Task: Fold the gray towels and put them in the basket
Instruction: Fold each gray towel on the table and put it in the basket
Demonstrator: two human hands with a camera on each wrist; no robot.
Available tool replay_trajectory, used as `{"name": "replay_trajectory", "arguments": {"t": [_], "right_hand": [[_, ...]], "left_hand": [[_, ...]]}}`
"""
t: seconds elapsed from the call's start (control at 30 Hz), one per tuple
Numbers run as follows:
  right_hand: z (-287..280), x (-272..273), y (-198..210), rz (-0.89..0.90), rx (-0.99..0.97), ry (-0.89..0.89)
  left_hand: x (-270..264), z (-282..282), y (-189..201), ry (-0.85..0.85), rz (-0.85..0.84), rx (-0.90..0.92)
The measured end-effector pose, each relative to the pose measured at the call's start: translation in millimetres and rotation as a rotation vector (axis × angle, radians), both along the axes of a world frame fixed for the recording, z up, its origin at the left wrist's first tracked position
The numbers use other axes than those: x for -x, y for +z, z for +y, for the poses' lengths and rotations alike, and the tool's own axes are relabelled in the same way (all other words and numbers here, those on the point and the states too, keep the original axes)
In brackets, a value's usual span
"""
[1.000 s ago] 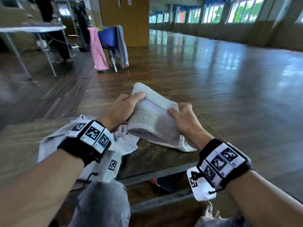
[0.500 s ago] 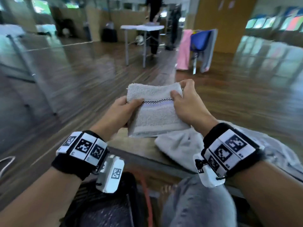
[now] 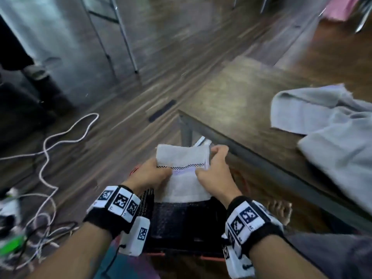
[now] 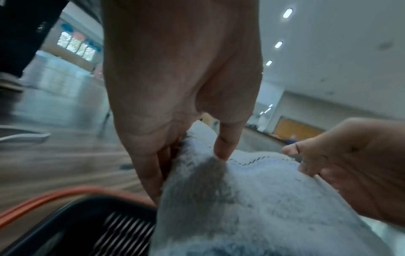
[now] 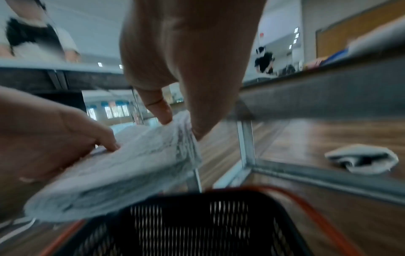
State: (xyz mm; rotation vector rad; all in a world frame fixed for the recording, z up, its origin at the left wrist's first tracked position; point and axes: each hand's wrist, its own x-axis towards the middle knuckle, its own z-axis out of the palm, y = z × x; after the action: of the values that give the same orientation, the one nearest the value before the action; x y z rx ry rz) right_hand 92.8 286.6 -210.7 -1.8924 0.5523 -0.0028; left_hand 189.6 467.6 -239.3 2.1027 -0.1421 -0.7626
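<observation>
A folded gray towel (image 3: 184, 174) with a checkered stripe hangs flat above the black mesh basket (image 3: 181, 224) on the floor. My left hand (image 3: 153, 174) pinches its left edge, thumb on top (image 4: 223, 147). My right hand (image 3: 213, 172) grips its right edge, thumb on top and fingers under. In the right wrist view the folded towel (image 5: 122, 166) is just over the basket (image 5: 197, 225), whose rim is orange. More unfolded gray towels (image 3: 330, 127) lie on the table (image 3: 231, 101) to the right.
The table's metal frame edge (image 3: 261, 160) and leg (image 3: 186, 127) run close by the right hand. White cables (image 3: 52, 141) trail over the wooden floor on the left. A small crumpled cloth (image 5: 361, 158) lies on the floor under the table.
Both hands carried the folded towel off the table, leftward and down, to just over the basket on the floor. My view swung left and downward.
</observation>
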Motion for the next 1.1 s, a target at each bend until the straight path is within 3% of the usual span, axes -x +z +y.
{"name": "replay_trajectory", "arguments": {"t": [0.17,0.4,0.57,0.77,1.1], "right_hand": [[24.8,-4.8,-74.1,0.249,-0.024,0.083],[42.6,-1.5,-154.9,0.498,-0.070,0.168],[37.7,-1.5,-187.2,0.530,-0.095,0.217],[39.7,-9.2,-201.0,0.567,-0.259,0.269],[37.8,-12.3,-212.0,0.651,-0.185,0.319]], "left_hand": [[7.6,26.4,-73.7,0.126,-0.044,-0.230],[16.2,35.3,-148.9,-0.021,0.201,-0.336],[12.5,29.4,-164.0,-0.006,0.239,-0.448],[6.9,22.7,-174.5,0.069,0.272,-0.525],[17.1,3.9,-177.7,-0.089,0.238,-0.679]]}}
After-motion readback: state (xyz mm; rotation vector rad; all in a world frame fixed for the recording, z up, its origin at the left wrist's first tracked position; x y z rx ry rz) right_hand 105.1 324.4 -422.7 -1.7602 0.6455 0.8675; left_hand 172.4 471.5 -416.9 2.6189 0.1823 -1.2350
